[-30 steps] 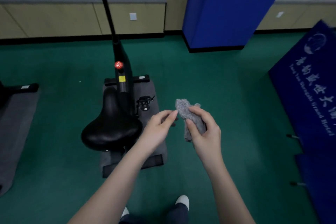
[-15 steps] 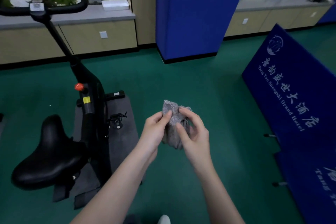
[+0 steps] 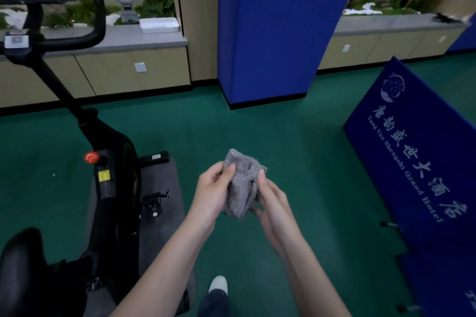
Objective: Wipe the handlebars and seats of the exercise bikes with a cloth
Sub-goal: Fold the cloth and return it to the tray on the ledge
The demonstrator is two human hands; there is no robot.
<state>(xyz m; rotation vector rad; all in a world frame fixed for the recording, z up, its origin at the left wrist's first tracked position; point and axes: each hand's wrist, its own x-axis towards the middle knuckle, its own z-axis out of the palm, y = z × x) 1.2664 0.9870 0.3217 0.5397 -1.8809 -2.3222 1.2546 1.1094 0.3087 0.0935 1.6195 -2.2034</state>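
A grey cloth [image 3: 242, 183] is held bunched and upright in the air to the right of the exercise bike [image 3: 113, 175], clear of its frame and above the green floor [image 3: 296, 123]. The left hand [image 3: 210, 195] grips the side of the cloth nearer the bike: its thumb presses flat on the front near the top edge, and the other fingers curl behind the fabric, out of sight. The right hand [image 3: 274, 203] grips the side farther from the bike, 1 fingertip pinching the upper corner and the rest curled loosely under the lower folds.

The bike stands on a grey mat [image 3: 164, 183]. Its black seat [image 3: 20, 265] is at the bike's near end, well apart from the cloth, and its handlebars [image 3: 95, 20] rise at the far end. A red knob [image 3: 90, 157] sits on the frame. Beyond the bike and to its right stands a blue padded pillar [image 3: 278, 28]. Farther right of the bike, a blue banner [image 3: 425, 162] with white lettering leans. A white shoe [image 3: 218, 283] shows on the floor right of the bike's near end.
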